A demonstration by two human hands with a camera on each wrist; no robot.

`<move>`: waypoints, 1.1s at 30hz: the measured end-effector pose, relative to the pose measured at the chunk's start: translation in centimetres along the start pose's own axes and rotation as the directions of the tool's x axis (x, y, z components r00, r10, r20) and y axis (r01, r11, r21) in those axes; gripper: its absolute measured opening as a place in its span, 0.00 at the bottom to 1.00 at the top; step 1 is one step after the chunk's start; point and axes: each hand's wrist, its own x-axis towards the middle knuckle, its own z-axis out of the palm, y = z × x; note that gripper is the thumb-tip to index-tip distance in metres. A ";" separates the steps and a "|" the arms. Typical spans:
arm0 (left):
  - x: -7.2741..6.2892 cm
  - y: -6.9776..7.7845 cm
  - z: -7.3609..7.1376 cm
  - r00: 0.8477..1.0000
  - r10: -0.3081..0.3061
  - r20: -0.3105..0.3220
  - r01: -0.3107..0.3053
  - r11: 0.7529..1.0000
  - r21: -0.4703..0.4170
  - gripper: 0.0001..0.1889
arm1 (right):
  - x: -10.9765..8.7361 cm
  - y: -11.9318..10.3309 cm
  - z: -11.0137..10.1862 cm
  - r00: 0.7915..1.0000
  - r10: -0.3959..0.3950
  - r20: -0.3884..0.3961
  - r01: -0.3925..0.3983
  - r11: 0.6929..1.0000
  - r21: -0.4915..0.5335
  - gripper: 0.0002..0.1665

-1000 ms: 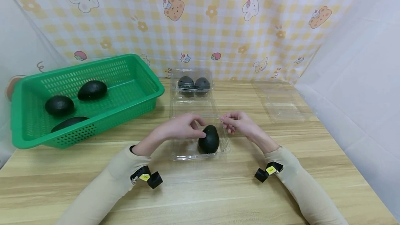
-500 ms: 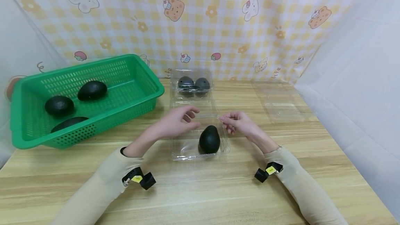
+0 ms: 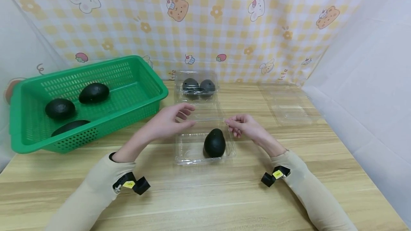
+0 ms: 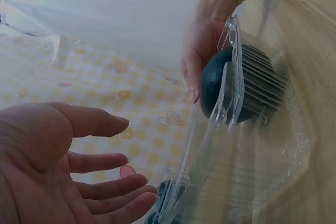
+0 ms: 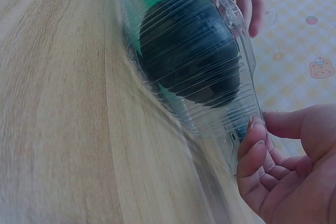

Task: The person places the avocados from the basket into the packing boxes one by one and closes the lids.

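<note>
A dark avocado (image 3: 214, 143) lies in the right half of a clear plastic clamshell box (image 3: 189, 152), whose lid is folded back. My right hand (image 3: 245, 127) pinches the box's right edge near the hinge between thumb and fingertips; the right wrist view shows this pinch on the rim close up. To the left of the avocado, my left hand (image 3: 170, 120) hovers above the box's left side, fingers parted and holding nothing. In the left wrist view its spread fingers (image 4: 110, 161) stand apart from the box.
At the left stands a green basket (image 3: 135, 111) with dark avocados (image 3: 94, 92) inside. Behind the open box, a closed clear box (image 3: 196, 74) contains two avocados. More clear plastic packaging (image 3: 289, 106) lies at the back right. A patterned curtain (image 3: 205, 27) hangs behind the table.
My left hand has let go of the avocado and moved left and away from it. The avocado stays in the box's right half. My right hand keeps its pinch on the edge.
</note>
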 end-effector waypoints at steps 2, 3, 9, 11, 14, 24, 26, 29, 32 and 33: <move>-0.2 -0.1 -0.3 1.000 0.003 -0.006 -0.003 1.000 0.001 0.25 | 0.0 0.0 0.0 1.000 0.001 0.000 -0.001 1.000 -0.001 0.21; -0.3 -0.1 -0.4 1.000 0.006 -0.009 -0.006 1.000 0.002 0.25 | 0.0 0.1 0.0 1.000 0.001 -0.001 -0.001 1.000 -0.002 0.21; -0.8 -0.3 -1.1 0.999 0.001 -0.053 0.001 1.000 0.029 0.25 | 0.0 0.1 0.0 1.000 0.001 -0.002 -0.001 1.000 -0.003 0.21; -0.9 -0.4 -1.4 0.998 -0.001 -0.070 0.003 0.999 0.037 0.25 | 0.0 0.1 0.0 1.000 0.001 -0.006 -0.001 1.000 -0.003 0.20; -1.1 -0.6 -1.9 0.996 -0.004 -0.087 0.008 0.999 0.043 0.25 | 0.0 0.1 0.0 1.000 -0.002 -0.009 0.002 1.000 -0.003 0.20; -2.6 -0.7 -4.0 0.990 -0.043 -0.137 0.055 0.995 0.086 0.25 | 0.0 0.0 0.0 1.000 -0.003 -0.005 0.003 1.000 -0.006 0.19; -2.9 -0.7 -4.4 0.988 -0.049 -0.143 0.062 0.994 0.089 0.26 | 0.0 0.0 0.0 1.000 -0.001 -0.002 0.001 1.000 -0.006 0.19; -3.4 -0.8 -5.0 0.986 -0.060 -0.154 0.075 0.992 0.097 0.27 | 0.0 0.0 0.0 1.000 -0.001 0.002 0.001 1.000 -0.008 0.20; -3.8 -0.9 -5.8 0.983 -0.064 -0.170 0.083 0.991 0.109 0.27 | 0.0 -0.1 0.0 1.000 -0.002 0.003 0.002 1.000 -0.008 0.20; -3.9 -1.0 -6.0 0.982 -0.065 -0.177 0.085 0.990 0.111 0.27 | 0.0 0.0 0.0 1.000 -0.003 0.003 0.003 1.000 -0.008 0.20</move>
